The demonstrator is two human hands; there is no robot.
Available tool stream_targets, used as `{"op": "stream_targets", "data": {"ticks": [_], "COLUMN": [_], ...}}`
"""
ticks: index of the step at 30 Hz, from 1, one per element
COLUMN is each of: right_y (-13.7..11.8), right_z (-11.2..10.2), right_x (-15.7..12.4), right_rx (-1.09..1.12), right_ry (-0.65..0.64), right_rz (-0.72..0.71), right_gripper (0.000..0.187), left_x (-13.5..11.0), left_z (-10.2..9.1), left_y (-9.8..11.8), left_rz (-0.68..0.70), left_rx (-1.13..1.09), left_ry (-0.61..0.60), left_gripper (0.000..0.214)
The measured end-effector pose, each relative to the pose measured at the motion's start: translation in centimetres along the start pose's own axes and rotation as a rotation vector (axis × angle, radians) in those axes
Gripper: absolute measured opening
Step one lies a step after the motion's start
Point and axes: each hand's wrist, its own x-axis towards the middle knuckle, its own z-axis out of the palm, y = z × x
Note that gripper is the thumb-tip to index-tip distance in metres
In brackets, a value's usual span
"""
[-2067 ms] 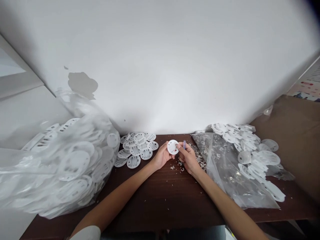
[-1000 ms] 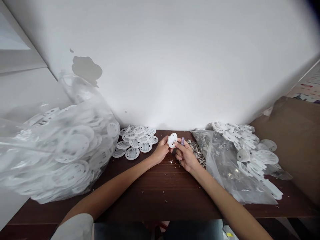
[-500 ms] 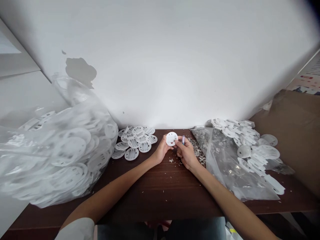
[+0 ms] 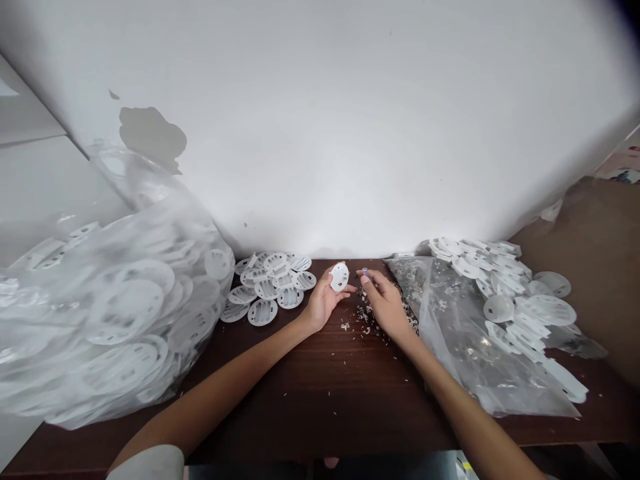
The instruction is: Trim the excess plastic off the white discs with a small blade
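A round white plastic disc (image 4: 339,277) with small slots is gripped at its left edge by my left hand (image 4: 323,301), its face tilted toward the right. My right hand (image 4: 385,301) is a short way to the right, apart from the disc. Between its thumb and fingers is a small purple-topped, pen-like tool (image 4: 365,272), most of it hidden by the hand. Small metal clips (image 4: 367,313) lie scattered on the table beneath and beside my right hand.
Similar white discs (image 4: 263,312) are piled left of my hands on the dark wooden table (image 4: 300,400). A big clear bag of discs (image 4: 130,307) stands at far left. On the right lie a plastic bag (image 4: 465,353), more white parts (image 4: 530,310) and a brown cardboard box (image 4: 590,247).
My right hand has drawn away from the disc to the right with the tool. My left hand has tilted the disc, and more metal clips show on the table.
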Motion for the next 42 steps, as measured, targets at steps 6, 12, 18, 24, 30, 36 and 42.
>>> {"op": "stream_targets", "data": {"ticks": [6, 12, 18, 24, 30, 36, 42], "right_y": [0.0, 0.0, -0.1, 0.0, 0.9, 0.8, 0.7], "right_z": [-0.6, -1.2, -1.8, -1.5, -0.8, -1.0, -1.0], "right_x": [0.4, 0.5, 0.7, 0.6, -0.2, -0.5, -0.7], "right_rx": [0.003, -0.183, -0.237, 0.108, 0.156, 0.1, 0.013], "right_ry": [0.001, -0.005, 0.184, 0.2, 0.191, 0.135, 0.12], "right_rz": [0.017, -0.053, -0.081, 0.026, -0.035, -0.092, -0.142], "right_gripper": [0.032, 0.038, 0.038, 0.028, 0.021, 0.014, 0.013], "left_x": [0.1, 0.0, 0.0, 0.1, 0.1, 0.0, 0.0], "left_z": [-0.3, -0.2, 0.0, 0.0, -0.1, 0.0, 0.0], "left_y": [-0.3, -0.4, -0.2, -0.4, -0.5, -0.3, -0.4], "left_rz": [-0.037, -0.024, -0.01, -0.028, -0.041, -0.04, -0.049], "left_rx": [0.039, 0.064, 0.072, 0.066, 0.056, 0.064, 0.055], "left_ry": [-0.04, 0.01, 0.047, 0.059, 0.048, 0.032, 0.02], "left_gripper": [0.049, 0.058, 0.058, 0.059, 0.058, 0.058, 0.058]}}
